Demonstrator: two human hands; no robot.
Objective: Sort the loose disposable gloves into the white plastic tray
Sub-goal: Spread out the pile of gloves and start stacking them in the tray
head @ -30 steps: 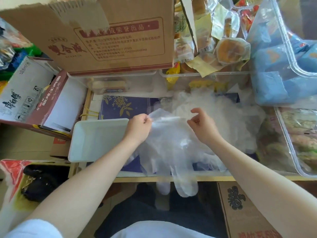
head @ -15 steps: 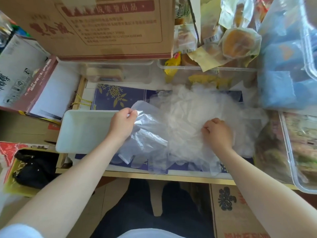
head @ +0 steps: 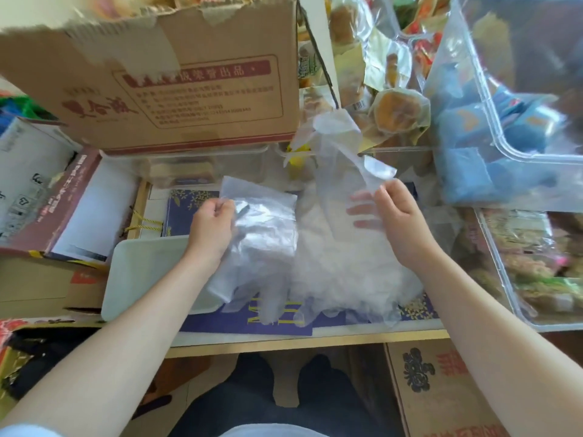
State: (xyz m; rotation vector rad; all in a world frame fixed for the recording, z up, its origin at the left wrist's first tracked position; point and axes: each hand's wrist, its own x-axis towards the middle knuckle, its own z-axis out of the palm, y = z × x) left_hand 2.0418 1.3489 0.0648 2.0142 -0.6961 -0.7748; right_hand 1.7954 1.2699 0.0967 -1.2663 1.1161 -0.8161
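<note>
Head view, looking down over a cluttered work surface: the left hand (head: 214, 225) has its fingers curled around the cuff end of a clear glove (head: 262, 228), which it holds flat just beside the near-right corner of the white plastic tray (head: 142, 279); the glove's finger end droops toward the table edge, past the tray's right rim. The right hand (head: 399, 219) pinches a second glove (head: 344, 152) between thumb and fingers, its other fingers showing hazily through the film, and this glove rises away from the hand toward the far side, its top end crumpled in front of the bagged pastries (head: 399, 111). Between and below both hands lies the pile of loose gloves (head: 344, 272), a heap of translucent film resting on a dark blue patterned sheet (head: 252, 323) that covers the table; some glove fingers trail to the near edge. The tray sits left of the pile, partly under the left forearm, and whether any glove lies inside it cannot be told. Behind the tray a torn cardboard box (head: 176, 89) with red print stands tilted, and a clear plastic bin (head: 504, 121) holding blue packets fills the far right. A second clear container (head: 536, 263) with food packets sits at right, near the right forearm.
</note>
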